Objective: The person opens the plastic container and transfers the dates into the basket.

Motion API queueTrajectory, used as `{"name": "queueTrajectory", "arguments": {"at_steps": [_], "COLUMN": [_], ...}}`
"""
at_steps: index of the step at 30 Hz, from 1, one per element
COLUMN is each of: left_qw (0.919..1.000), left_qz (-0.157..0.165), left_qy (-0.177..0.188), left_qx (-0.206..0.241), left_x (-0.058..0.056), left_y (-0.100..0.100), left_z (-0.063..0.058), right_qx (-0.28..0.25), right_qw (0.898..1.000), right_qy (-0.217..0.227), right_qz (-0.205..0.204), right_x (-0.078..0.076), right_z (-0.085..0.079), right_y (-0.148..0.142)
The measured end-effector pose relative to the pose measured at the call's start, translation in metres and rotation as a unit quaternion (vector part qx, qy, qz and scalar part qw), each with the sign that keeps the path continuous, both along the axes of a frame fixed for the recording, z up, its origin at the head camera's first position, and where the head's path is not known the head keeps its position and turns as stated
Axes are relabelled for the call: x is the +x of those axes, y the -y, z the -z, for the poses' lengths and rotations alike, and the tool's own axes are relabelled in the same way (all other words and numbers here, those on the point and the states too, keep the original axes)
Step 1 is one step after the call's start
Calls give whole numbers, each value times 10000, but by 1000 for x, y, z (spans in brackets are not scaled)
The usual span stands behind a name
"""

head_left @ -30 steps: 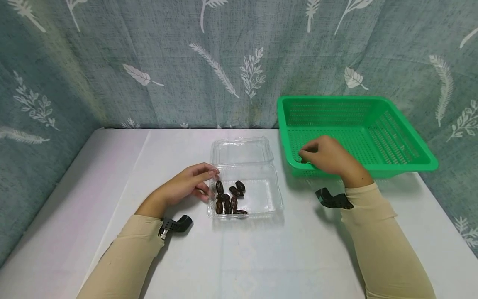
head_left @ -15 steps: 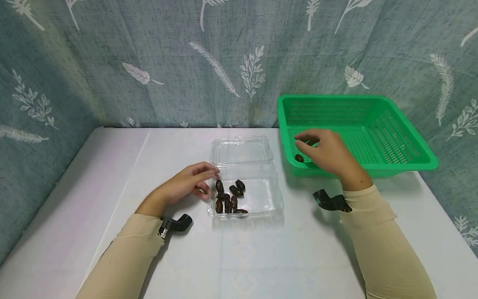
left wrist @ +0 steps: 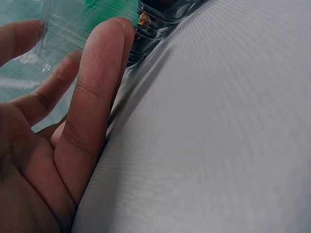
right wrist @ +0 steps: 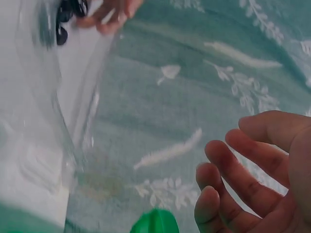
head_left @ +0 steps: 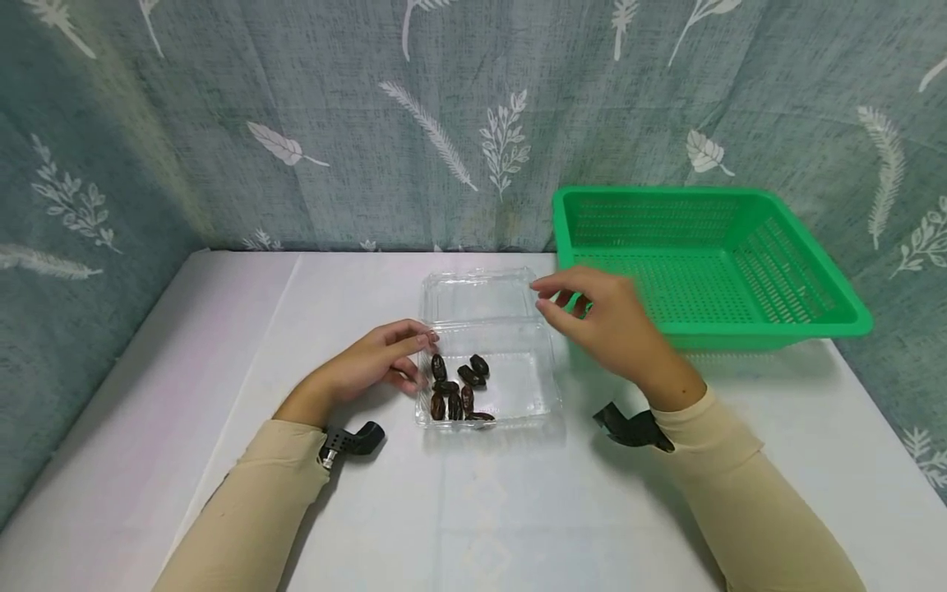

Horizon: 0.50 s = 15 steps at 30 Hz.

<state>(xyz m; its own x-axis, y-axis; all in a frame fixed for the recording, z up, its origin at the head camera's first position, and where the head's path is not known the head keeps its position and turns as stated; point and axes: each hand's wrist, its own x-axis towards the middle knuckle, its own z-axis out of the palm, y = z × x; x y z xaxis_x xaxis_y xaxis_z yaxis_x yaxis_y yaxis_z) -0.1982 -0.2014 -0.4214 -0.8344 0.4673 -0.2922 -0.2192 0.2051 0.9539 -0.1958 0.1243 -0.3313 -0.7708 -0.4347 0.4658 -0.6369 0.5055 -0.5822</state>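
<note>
A clear hinged plastic container stands with its lid laid back, in the middle of the table. Several dark dates lie in its left half. My left hand rests against the container's left side, fingertips at the rim; in the left wrist view its fingers look nearly straight beside the plastic. My right hand hovers between the container and the green basket, fingers loosely bent. Its palm and fingers hold nothing in the right wrist view. It hides the basket's near left corner.
The basket, a perforated one, stands at the back right, reaching the table's right edge. A leaf-patterned curtain rises behind the white table. The container's raised lid lies towards the curtain.
My right hand let go of a date in the basket's near left corner, lifted, and moved left out over the rim towards the container. My left hand stayed at the container.
</note>
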Motion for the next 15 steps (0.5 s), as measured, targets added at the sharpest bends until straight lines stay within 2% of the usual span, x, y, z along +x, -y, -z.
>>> {"name": "queueTrajectory", "arguments": {"at_steps": [7, 15], "left_qw": [10000, 10000], "left_qz": [3, -17], "left_qy": [-63, -1], "left_qx": [36, 64], "left_x": [-3, -1], "left_y": [1, 3], "left_z": [-2, 0], "right_qx": [218, 447], "right_qw": [9987, 9944], "right_qy": [-23, 287], "right_qz": [-468, -917], "right_x": [4, 8], "right_z": [9, 24], "right_y": [18, 37]}}
